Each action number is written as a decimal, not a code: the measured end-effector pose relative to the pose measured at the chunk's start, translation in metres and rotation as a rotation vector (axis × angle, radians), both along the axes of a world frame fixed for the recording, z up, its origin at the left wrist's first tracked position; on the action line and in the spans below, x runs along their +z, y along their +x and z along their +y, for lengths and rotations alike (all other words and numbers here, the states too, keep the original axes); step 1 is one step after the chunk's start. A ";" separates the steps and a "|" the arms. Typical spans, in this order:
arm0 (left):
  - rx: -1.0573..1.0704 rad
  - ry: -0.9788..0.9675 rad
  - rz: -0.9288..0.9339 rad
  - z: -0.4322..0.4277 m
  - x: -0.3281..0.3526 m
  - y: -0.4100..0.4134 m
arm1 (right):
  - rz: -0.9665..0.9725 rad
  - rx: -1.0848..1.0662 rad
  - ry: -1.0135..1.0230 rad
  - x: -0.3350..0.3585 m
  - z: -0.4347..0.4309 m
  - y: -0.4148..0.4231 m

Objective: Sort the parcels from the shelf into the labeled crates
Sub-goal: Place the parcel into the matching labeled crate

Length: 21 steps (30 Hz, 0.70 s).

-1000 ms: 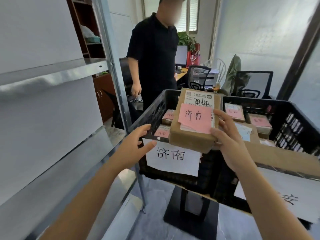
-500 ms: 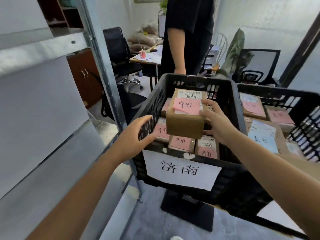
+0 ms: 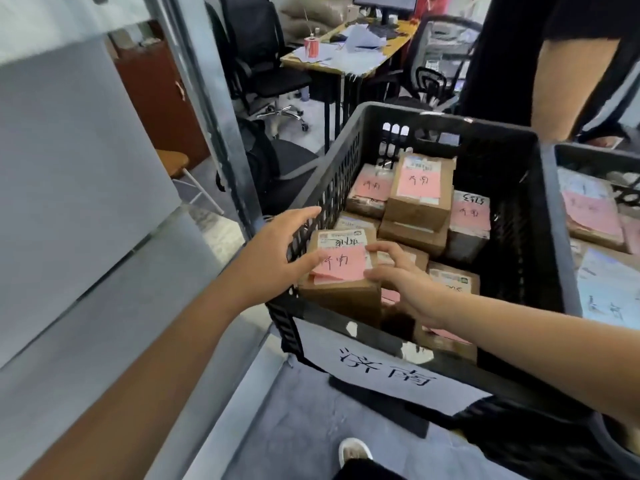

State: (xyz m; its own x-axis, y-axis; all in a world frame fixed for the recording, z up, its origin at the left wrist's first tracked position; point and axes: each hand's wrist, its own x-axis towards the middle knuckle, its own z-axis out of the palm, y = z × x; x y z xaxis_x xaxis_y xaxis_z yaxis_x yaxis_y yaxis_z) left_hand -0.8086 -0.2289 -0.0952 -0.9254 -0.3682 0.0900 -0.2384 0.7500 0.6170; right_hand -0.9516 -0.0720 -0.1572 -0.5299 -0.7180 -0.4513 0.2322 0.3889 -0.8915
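A black plastic crate (image 3: 450, 128) with a white paper label (image 3: 388, 372) on its near wall holds several brown cardboard parcels with pink notes. One such parcel (image 3: 341, 299) sits in the crate's near left corner. My right hand (image 3: 412, 289) grips its right edge, fingers curled over the top and side. My left hand (image 3: 277, 258) rests with straight fingers against the outside of the crate's left wall, the thumb reaching to the rim by the parcel.
A second black crate (image 3: 595, 154) with parcels stands right of the first. The metal shelf's post (image 3: 204, 98) and grey boards (image 3: 86, 271) fill the left. A person in black (image 3: 519, 64) stands behind the crates. Office chairs and a desk (image 3: 332, 60) lie beyond.
My right hand has lowered the parcel from above the rim down into the crate's near left corner. My left hand moved up against the crate's left wall. The view tilted downward.
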 end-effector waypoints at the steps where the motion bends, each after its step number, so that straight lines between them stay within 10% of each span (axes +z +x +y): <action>1: -0.005 0.001 0.001 0.000 0.000 0.000 | -0.019 -0.009 -0.005 -0.002 -0.001 0.003; 13: -0.014 0.008 -0.037 0.006 -0.005 -0.005 | 0.446 0.299 0.186 -0.045 -0.010 0.026; 21: -0.001 -0.024 -0.052 0.011 -0.004 -0.005 | 0.070 0.082 0.245 -0.026 -0.024 -0.019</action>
